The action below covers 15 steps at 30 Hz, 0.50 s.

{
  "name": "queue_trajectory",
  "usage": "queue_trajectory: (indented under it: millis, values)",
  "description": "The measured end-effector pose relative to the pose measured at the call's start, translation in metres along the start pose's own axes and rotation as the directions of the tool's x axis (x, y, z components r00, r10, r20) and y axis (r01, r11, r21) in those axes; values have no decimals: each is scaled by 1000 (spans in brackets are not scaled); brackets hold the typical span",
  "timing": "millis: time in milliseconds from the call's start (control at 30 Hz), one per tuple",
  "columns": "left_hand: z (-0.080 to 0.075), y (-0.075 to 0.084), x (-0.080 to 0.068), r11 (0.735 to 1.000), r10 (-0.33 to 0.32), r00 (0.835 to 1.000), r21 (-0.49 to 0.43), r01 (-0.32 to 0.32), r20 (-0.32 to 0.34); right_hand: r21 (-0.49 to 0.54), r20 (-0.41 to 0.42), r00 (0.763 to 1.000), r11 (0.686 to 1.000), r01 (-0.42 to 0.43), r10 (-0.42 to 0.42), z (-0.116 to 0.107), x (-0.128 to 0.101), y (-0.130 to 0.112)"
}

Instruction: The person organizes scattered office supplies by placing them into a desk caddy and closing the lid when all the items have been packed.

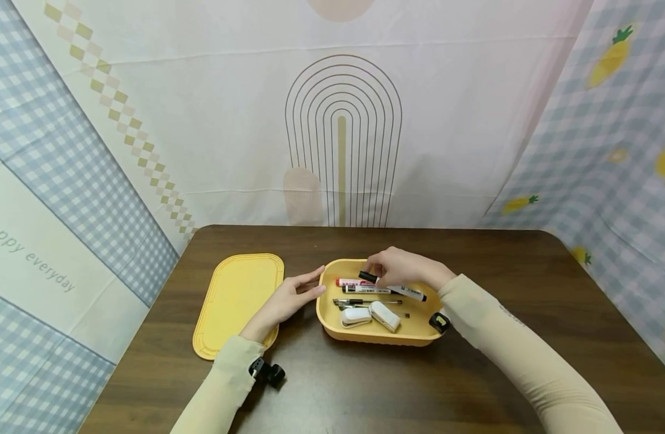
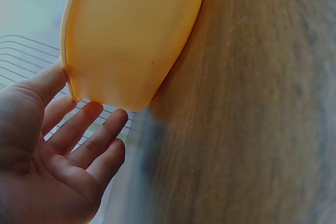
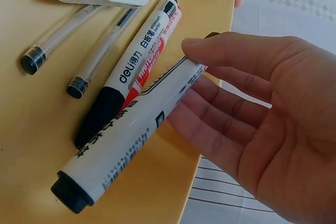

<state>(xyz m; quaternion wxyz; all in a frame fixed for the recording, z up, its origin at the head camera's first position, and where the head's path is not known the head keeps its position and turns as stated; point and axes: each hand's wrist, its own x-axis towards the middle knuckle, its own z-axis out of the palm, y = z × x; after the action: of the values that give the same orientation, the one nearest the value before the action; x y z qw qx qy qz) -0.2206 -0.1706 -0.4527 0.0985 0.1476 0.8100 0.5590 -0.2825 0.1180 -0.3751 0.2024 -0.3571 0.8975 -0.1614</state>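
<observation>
Head view: the right hand [image 1: 400,268] reaches over the yellow tray [image 1: 332,322] and holds a white marker [image 1: 397,289] above 2 other markers [image 1: 362,286]. The left hand [image 1: 289,299], fingers straight, touches the tray's left end; a yellow lid [image 1: 234,301] lies beside it on the brown table [image 1: 527,313].

Left wrist: open fingers [image 2: 84,129] rest against the tray wall [image 2: 131,35], gripping nothing.

Right wrist: thumb and fingers [image 3: 220,82] lightly pinch the white marker [image 3: 131,140], its black cap [image 3: 71,195] low over the tray, beside 2 pens [image 3: 79,45].
</observation>
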Motion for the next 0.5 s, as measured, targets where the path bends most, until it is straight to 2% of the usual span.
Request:
queue_trajectory:
  millis: [333, 500]
  values:
    - [2, 3, 1, 1000, -10, 1000, 18, 10, -2, -19, 28, 999, 999, 26, -26, 3, 4, 1]
    - [-1, 25, -8, 1000, -14, 1000, 17, 14, 23, -37, 65, 998, 999, 24, -21, 5, 7, 0]
